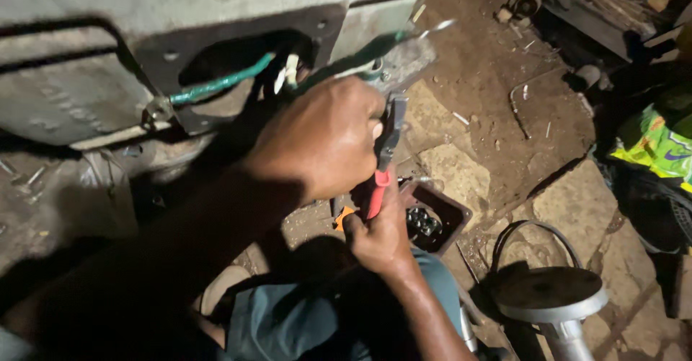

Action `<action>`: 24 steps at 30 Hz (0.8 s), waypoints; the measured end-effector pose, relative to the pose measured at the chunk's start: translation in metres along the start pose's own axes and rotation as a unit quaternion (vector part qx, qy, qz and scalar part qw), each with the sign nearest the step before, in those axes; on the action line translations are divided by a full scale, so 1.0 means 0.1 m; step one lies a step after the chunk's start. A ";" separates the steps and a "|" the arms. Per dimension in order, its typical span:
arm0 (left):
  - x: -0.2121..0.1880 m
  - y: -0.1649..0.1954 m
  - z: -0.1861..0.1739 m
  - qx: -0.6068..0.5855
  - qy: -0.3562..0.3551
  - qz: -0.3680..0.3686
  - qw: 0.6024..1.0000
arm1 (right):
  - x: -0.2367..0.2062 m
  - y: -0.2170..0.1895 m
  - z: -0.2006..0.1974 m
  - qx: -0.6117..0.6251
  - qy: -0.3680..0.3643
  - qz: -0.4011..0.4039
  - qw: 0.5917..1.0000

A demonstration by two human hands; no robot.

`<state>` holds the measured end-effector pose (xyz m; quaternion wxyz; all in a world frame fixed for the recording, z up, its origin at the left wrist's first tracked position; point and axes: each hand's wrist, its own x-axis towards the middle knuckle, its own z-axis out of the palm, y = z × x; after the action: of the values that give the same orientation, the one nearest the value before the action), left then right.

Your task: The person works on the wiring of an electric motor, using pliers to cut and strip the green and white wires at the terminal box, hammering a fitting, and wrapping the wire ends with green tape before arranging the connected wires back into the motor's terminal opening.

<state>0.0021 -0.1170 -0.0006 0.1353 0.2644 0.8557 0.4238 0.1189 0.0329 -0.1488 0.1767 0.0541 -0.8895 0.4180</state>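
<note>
Two hands work close together; the right hand [382,235], nearest, clenches the red-handled steel pliers [383,160] by their grips; beside it sits a small dark tray of metal nuts [432,220]; the left hand [321,141] is closed, apparently around green insulated wires [216,83], though its fingers are hidden; those wires leave the opening of a grey metal machine housing [65,80]; slipping pliers could nick the insulation or pinch the left hand.
</note>
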 end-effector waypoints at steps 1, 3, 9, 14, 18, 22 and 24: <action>0.00 -0.01 0.01 0.003 -0.030 -0.033 0.999 | 0.01 -0.02 0.00 0.007 -0.009 0.048 0.999; 0.01 -0.04 0.01 0.000 -0.039 -0.040 0.998 | 0.04 -0.08 -0.02 0.018 -0.024 0.139 0.990; 0.05 -0.06 0.00 -0.023 0.045 0.097 0.994 | 0.10 -0.25 -0.19 0.010 0.064 0.095 0.993; 0.04 -0.06 0.04 0.022 0.060 0.088 0.994 | -0.06 -0.19 -0.24 0.224 -0.053 0.166 0.959; 0.06 -0.04 0.03 -0.004 0.013 0.022 1.000 | -0.25 -0.06 -0.16 0.310 -0.033 0.179 0.933; 0.08 -0.03 0.00 -0.044 0.004 0.000 0.999 | -0.32 0.00 -0.12 0.252 -0.012 0.202 0.946; 0.08 -0.04 0.00 -0.045 0.006 0.004 0.999 | -0.30 -0.01 -0.11 0.236 -0.010 0.188 0.953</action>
<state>-0.0057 -0.1142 -0.0041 0.1404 0.2590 0.8352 0.4643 0.1501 0.0393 -0.1521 0.0682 -0.0699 -0.7613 0.6410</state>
